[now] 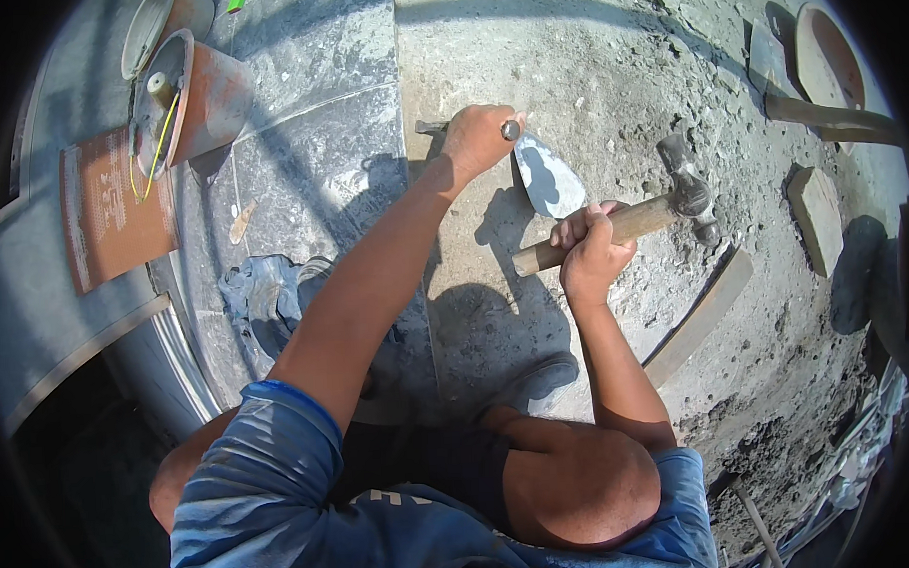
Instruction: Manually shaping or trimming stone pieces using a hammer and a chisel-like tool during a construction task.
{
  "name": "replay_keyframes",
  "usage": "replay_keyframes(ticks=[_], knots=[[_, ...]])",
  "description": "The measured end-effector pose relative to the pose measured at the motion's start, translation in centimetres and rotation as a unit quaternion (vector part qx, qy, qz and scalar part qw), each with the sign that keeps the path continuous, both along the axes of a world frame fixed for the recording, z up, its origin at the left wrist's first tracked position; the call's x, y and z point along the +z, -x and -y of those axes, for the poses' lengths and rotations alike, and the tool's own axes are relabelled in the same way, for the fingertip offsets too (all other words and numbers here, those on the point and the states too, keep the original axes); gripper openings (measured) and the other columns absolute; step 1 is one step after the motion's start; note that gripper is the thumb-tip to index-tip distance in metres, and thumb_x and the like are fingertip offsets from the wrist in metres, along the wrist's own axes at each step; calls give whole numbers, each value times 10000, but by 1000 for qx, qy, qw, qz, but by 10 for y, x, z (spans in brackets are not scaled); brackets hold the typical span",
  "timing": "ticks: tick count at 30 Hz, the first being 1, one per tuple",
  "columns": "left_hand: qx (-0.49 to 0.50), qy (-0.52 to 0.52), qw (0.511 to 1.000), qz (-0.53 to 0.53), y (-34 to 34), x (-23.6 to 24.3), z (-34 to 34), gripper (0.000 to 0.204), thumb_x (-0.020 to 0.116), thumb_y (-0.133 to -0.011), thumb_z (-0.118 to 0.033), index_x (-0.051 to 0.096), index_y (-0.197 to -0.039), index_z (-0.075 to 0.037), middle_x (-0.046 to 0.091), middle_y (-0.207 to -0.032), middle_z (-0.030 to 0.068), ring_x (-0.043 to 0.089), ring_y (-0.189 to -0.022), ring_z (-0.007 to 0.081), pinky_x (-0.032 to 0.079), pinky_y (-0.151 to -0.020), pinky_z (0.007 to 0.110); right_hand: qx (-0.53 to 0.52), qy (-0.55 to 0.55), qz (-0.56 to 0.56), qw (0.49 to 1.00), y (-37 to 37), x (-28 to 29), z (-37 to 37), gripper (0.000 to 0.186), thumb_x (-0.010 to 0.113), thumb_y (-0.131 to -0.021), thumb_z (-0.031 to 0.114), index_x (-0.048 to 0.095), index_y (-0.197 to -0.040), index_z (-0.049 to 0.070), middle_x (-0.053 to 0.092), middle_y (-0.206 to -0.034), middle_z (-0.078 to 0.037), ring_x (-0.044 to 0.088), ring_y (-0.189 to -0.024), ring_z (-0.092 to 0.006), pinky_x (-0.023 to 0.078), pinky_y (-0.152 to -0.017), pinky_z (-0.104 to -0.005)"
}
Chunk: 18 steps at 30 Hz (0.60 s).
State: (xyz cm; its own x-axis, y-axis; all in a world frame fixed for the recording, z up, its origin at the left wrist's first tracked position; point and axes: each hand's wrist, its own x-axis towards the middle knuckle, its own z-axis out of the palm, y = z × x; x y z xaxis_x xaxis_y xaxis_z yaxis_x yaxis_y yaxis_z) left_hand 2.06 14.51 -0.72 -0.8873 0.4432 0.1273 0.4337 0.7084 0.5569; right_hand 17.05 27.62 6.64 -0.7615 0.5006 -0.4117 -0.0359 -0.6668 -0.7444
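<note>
My left hand (480, 141) is closed in a fist around a metal chisel (510, 130), held low over the edge between grey paving and bare rough ground. The chisel's round end pokes out on the right of the fist and its flat end on the left. Just right of the fist lies a pale, pointed, flat blade (554, 183) like a trowel's; its handle cannot be made out. My right hand (595, 249) grips a hammer (652, 215) by its wooden handle, with the metal head up to the right, apart from the chisel.
Two orange-brown buckets (208, 100) stand at the far left beside a brown tile (120, 211). A crumpled blue cloth (265, 296) lies on the paving. Rightward are a curved strip (704, 315), a stone slab (818, 219), a wooden-handled tool (839, 118) and a shallow bowl (827, 51).
</note>
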Motion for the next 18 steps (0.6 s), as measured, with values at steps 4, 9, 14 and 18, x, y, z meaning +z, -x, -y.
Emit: replay_keyframes(ticks=[4, 9, 14, 18], knots=[[1, 6, 1000, -3, -3, -4, 6, 293, 596, -877, -247, 579, -677, -33, 577, -646, 185, 596, -642, 387, 467, -571, 455, 357, -70, 193, 911, -4, -29, 5, 132, 557, -856, 85, 455, -793, 30, 449, -553, -11, 461, -414, -115, 377, -382, -284], [-21, -9, 1000, 5, -11, 3, 5, 307, 614, -867, -246, 573, -656, -27, 574, -637, 184, 589, -619, 384, 465, -566, 446, 109, -13, 54, 993, 0, 16, -11, 83, 498, -868, 69, 421, -840, 53, 383, -569, -5, 357, -424, -98, 375, -414, -276], [-4, 9, 1000, -10, -8, -6, 7, 322, 618, -870, -262, 572, -656, -25, 575, -647, 192, 585, -621, 389, 458, -551, 449, 365, -74, 195, 907, -11, -35, 9, 88, 523, -870, 68, 465, -810, 42, 433, -581, -8, 429, -421, -109, 362, -383, -286], [51, 57, 997, 29, -9, -1, 20, 338, 608, -884, -283, 573, -672, -21, 583, -674, 204, 587, -649, 398, 450, -566, 459, 250, -39, 146, 957, -9, 5, -9, 67, 491, -874, 67, 432, -850, 47, 395, -576, 4, 365, -406, -91, 343, -375, -269]])
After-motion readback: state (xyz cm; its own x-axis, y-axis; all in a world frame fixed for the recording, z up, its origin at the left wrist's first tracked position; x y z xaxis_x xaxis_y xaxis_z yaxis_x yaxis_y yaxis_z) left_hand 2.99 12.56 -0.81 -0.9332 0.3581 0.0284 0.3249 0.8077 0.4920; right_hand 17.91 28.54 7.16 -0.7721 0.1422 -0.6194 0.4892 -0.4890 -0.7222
